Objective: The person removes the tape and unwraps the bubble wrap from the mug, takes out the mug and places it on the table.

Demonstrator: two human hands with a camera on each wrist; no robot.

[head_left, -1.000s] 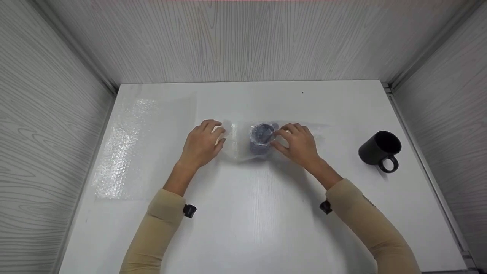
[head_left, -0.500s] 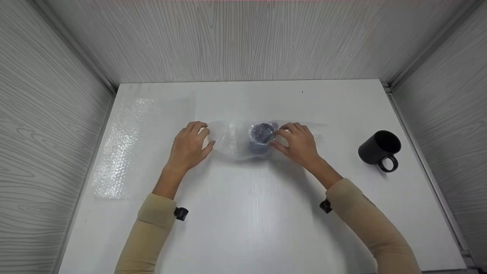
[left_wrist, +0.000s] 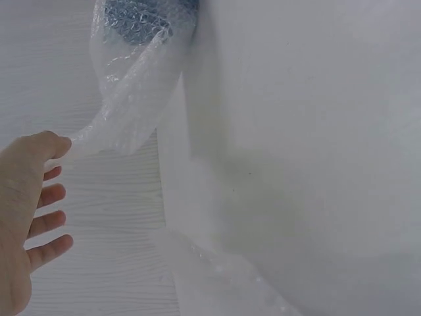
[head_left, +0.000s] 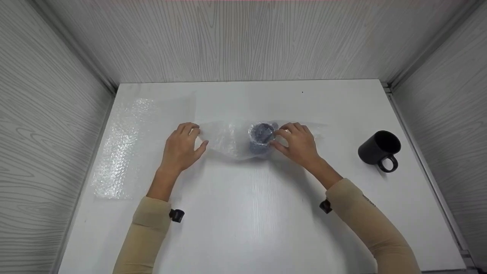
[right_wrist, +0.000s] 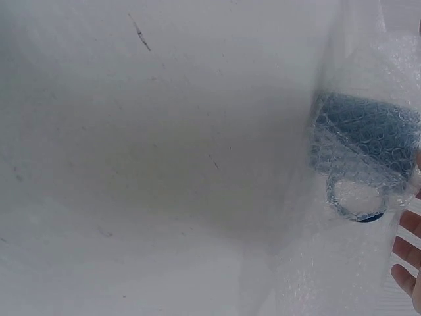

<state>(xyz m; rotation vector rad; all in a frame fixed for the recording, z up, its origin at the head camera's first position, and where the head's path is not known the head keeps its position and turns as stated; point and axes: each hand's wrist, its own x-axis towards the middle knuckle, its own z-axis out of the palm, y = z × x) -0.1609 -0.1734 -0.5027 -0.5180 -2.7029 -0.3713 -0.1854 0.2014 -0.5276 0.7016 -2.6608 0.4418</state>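
Note:
A blue mug (head_left: 262,133) stands on the white table inside clear bubble wrap (head_left: 226,141); its handle shows through the wrap in the right wrist view. My left hand (head_left: 180,146) pinches the wrap's left end between thumb and forefinger. In the left wrist view that strip of bubble wrap (left_wrist: 131,105) runs taut from the fingers to the mug, and the other fingers are spread. At the mug's right side my right hand (head_left: 298,144) grips the wrapped rim with curled fingers and thumb. Only some of its fingertips (right_wrist: 408,253) appear in the right wrist view.
A black mug (head_left: 376,150) stands at the table's right, handle toward the front. At the left lies a flat bubble wrap sheet (head_left: 121,148). Wood-grain panels (head_left: 243,42) close in the table (head_left: 251,236) at the back and both sides.
My left hand has moved left, drawing the wrap's end away from the blue mug, so more wrap is stretched out. The right hand and both mugs have stayed in place.

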